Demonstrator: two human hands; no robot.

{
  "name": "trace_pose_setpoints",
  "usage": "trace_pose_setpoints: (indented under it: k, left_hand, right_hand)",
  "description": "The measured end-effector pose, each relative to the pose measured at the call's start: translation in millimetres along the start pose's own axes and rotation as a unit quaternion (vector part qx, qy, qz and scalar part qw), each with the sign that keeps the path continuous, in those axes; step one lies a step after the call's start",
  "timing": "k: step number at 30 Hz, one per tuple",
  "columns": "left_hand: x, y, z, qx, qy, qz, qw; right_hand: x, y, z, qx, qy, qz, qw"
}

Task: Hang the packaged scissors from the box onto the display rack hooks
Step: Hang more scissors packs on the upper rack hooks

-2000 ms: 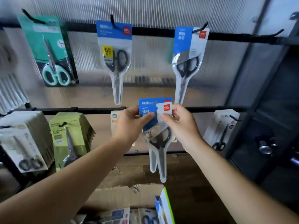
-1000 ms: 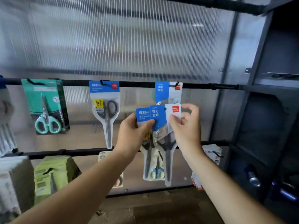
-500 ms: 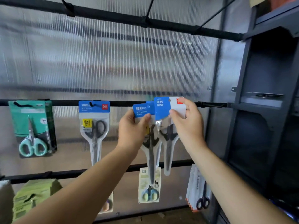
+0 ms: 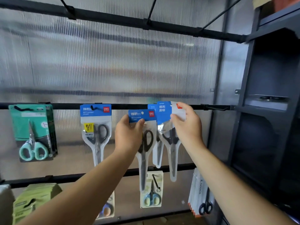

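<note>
- Blue-headed clear blister pack [image 4: 146, 143], black-handled scissors inside, blades down; held in front of the middle rail [image 4: 65, 106], header just below the bar, not on a hook
- Left hand [image 4: 128, 135]: thumb curled over the front of that pack's header, fingers behind it, a pinch grip
- Second pack [image 4: 172, 156], blue-and-white header, black-handled scissors inside; header level with the middle rail, and whether it sits on a hook cannot be told
- Right hand [image 4: 186, 127]: thumb and fingers closed on the white corner of the second pack's header
- Third pack [image 4: 158, 156] of like kind, mostly hidden behind the two held ones, blue header at the rail
- Hung pack [image 4: 95, 127], blue header on a hook, black-handled scissors and a yellow label inside, left of the left hand
- Green pack [image 4: 32, 132], mint-handled scissors, far left on the same rail
- Lower rail [image 4: 65, 177]: pale card [image 4: 151, 192] with small blue-handled scissors; white stack [image 4: 199, 197] at right; yellow-green stack [image 4: 32, 198] at left
- Ribbed translucent panel [image 4: 113, 62] behind the rails; top rail [image 4: 113, 18] above; dark shelf unit [image 4: 267, 127] at right
</note>
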State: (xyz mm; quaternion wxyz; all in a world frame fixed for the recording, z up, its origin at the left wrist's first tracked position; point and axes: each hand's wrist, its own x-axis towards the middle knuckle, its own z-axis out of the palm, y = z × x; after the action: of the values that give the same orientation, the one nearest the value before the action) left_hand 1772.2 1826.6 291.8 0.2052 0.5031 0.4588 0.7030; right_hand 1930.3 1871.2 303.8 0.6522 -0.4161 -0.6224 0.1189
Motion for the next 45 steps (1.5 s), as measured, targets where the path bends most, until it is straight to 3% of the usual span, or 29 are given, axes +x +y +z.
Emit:
trace_pose_setpoints:
  k: [11, 26, 34, 39, 45]
  left_hand:
    - [3.3, -0.4, -2.5, 0.005, -0.004, -0.004, 1.0]
    - [12.3, 3.8, -37.0, -0.007, -0.025, -0.081, 0.996]
    - [11.6, 5.4, -52.3, -0.006, -0.035, -0.09, 0.995]
    - [15.1, 12.6, -71.3, 0.003, -0.036, -0.068, 0.997]
    - [23.9, 15.6, -108.4, 0.038, 0.006, -0.015, 0.999]
  right_hand:
    - [-0.6, 3.4, 3.1, -0.058, -0.012, -0.017, 0.998]
    - [-2.5, 12.7, 22.5, -0.125, -0.057, 0.001, 0.99]
    - [-46.5, 6.3, 28.4, -0.216, 0.046, -0.064, 0.973]
    - [-63.3, -29.8, 66.1, -0.117, -0.117, -0.154, 0.974]
    - [-68.3, -60.1, 109.2, -0.036, -0.146, -0.163, 0.975]
